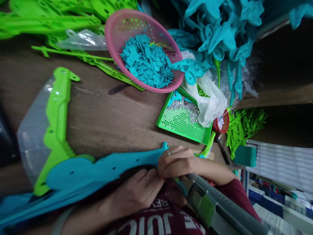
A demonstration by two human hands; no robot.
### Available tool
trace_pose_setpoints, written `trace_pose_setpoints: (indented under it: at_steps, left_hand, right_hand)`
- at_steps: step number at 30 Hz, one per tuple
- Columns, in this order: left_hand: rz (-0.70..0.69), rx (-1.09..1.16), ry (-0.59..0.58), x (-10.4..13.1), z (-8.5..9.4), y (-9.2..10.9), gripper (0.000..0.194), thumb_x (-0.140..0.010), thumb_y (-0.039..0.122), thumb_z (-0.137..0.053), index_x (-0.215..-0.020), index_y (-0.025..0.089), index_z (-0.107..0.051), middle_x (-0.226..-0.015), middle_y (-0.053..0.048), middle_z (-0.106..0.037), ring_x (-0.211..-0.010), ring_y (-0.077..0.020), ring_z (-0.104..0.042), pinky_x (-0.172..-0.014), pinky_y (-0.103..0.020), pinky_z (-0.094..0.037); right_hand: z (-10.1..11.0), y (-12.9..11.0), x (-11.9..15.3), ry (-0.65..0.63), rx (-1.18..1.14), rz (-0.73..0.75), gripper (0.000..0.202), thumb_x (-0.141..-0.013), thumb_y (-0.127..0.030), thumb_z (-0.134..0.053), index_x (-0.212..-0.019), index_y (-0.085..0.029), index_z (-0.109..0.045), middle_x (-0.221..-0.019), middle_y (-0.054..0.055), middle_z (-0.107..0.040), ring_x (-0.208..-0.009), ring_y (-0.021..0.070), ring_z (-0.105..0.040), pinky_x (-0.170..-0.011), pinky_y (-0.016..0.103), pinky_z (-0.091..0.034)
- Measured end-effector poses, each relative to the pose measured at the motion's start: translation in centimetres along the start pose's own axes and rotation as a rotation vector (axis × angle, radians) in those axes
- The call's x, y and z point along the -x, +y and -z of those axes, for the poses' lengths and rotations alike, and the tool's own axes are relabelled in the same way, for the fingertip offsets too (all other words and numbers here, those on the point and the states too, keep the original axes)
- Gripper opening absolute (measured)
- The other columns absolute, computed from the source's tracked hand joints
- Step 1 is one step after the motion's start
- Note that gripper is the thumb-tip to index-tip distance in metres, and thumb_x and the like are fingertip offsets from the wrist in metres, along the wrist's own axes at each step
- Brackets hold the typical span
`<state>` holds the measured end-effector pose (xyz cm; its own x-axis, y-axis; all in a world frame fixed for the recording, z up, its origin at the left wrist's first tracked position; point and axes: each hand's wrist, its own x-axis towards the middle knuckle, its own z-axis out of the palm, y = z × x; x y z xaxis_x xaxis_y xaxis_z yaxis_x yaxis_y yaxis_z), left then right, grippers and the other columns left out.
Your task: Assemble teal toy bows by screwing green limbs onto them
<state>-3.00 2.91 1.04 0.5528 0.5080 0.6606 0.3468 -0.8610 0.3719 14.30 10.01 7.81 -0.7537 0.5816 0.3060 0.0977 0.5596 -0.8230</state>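
Observation:
My right hand (pixel 178 162) is closed over the right end of a long blue plastic part (pixel 107 166). Just below and left, my left hand (pixel 140 191) has its fingers bent together, their tips meeting the right hand; what they pinch is hidden. The blue part stretches left to a wide rounded end, which overlaps a bright green curved frame (pixel 57 120) with a clear plastic panel (pixel 35 130). A grey and green tool-like object (pixel 207 202), partly blurred, lies across the lower right, close below my right hand.
A pink basket (pixel 112 42) of small blue pieces stands at top centre. Beside it is a green perforated tray (pixel 181 125) with small metal pieces. Blue parts (pixel 212 36) pile up at upper right, green parts (pixel 49 24) at upper left. A hammer (pixel 223 150) lies right.

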Motion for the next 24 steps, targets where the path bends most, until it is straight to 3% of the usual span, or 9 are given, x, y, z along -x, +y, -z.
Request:
trace_pose_setpoints:
  at_steps: [2, 5, 7, 9, 15, 19, 22, 24]
  left_hand:
    - [-0.013, -0.041, -0.017, 0.0, -0.1, -0.2, 0.036, -0.097, 0.005, -0.038, -0.099, 0.014, -0.072, -0.096, -0.005, -0.072, -0.079, -0.0181, -0.057, -0.070, -0.036, -0.042]
    - [0.005, -0.073, -0.059, -0.5, -0.1, -0.6, 0.037, -0.099, 0.010, -0.039, -0.122, 0.013, -0.068, -0.130, -0.009, -0.069, -0.114, -0.0235, -0.060, -0.094, -0.042, -0.045]
    - [0.025, -0.065, -0.081, -0.9, -0.1, -0.9, 0.041, -0.099, 0.010, -0.037, -0.129, 0.012, -0.065, -0.138, -0.011, -0.065, -0.128, -0.0290, -0.055, -0.104, -0.048, -0.042]
    - [0.015, -0.073, -0.092, -1.1, -0.1, -1.1, 0.042, -0.098, 0.010, -0.037, -0.130, 0.011, -0.064, -0.139, -0.013, -0.064, -0.133, -0.0327, -0.054, -0.107, -0.050, -0.041]
    - [-0.043, -0.088, -0.083, -1.1, 0.3, -1.4, 0.040, -0.100, 0.011, -0.037, -0.126, 0.008, -0.066, -0.141, -0.015, -0.062, -0.134, -0.0332, -0.055, -0.114, -0.050, -0.040]
    - [-0.031, -0.099, -0.094, -1.1, 0.2, -1.3, 0.039, -0.100, 0.011, -0.038, -0.127, 0.007, -0.065, -0.142, -0.017, -0.061, -0.135, -0.0326, -0.054, -0.118, -0.050, -0.036]
    - [-0.014, -0.113, -0.086, -1.0, 0.0, -1.3, 0.035, -0.100, 0.014, -0.045, -0.128, 0.004, -0.064, -0.143, -0.020, -0.059, -0.135, -0.0324, -0.054, -0.121, -0.049, -0.033]
    - [-0.025, -0.102, -0.070, -0.8, -0.2, -1.2, 0.034, -0.099, 0.016, -0.050, -0.127, 0.002, -0.064, -0.143, -0.021, -0.059, -0.136, -0.0326, -0.053, -0.121, -0.049, -0.033]
  right_hand:
    - [1.2, -0.3, -0.4, 0.206, -0.132, -0.053, 0.031, -0.093, -0.051, -0.060, -0.083, -0.024, -0.049, -0.060, -0.006, -0.059, -0.058, 0.0070, -0.066, -0.058, 0.018, -0.058]
    - [3.6, 0.7, -1.7, 0.627, -0.024, -0.165, 0.027, -0.093, -0.055, -0.055, -0.092, -0.029, -0.051, -0.057, -0.008, -0.049, -0.046, 0.0105, -0.055, -0.043, 0.023, -0.050]
    - [5.1, 2.6, -2.6, 0.886, 0.079, -0.101, 0.025, -0.090, -0.055, -0.058, -0.098, -0.032, -0.049, -0.055, -0.009, -0.042, -0.039, 0.0111, -0.045, -0.037, 0.024, -0.043]
    - [5.9, 4.7, -3.0, 1.033, 0.099, -0.055, 0.029, -0.086, -0.055, -0.059, -0.102, -0.034, -0.047, -0.054, -0.010, -0.038, -0.036, 0.0110, -0.038, -0.034, 0.024, -0.036]
    - [5.1, 7.1, -2.3, 0.981, 0.008, -0.064, 0.028, -0.087, -0.046, -0.061, -0.104, -0.032, -0.044, -0.056, -0.011, -0.040, -0.038, 0.0114, -0.044, -0.035, 0.024, -0.038]
    - [5.2, 7.7, -2.4, 1.021, 0.062, -0.146, 0.038, -0.083, -0.059, -0.063, -0.100, -0.032, -0.042, -0.054, -0.011, -0.040, -0.037, 0.0120, -0.038, -0.037, 0.027, -0.040]
    - [5.9, 6.0, -2.6, 1.008, 0.034, -0.082, 0.035, -0.084, -0.054, -0.065, -0.103, -0.033, -0.044, -0.055, -0.011, -0.040, -0.038, 0.0108, -0.039, -0.037, 0.025, -0.040]
    - [5.7, 2.8, -2.1, 0.982, 0.016, -0.081, 0.030, -0.087, -0.050, -0.062, -0.107, -0.035, -0.046, -0.056, -0.010, -0.042, -0.039, 0.0111, -0.043, -0.036, 0.024, -0.040]
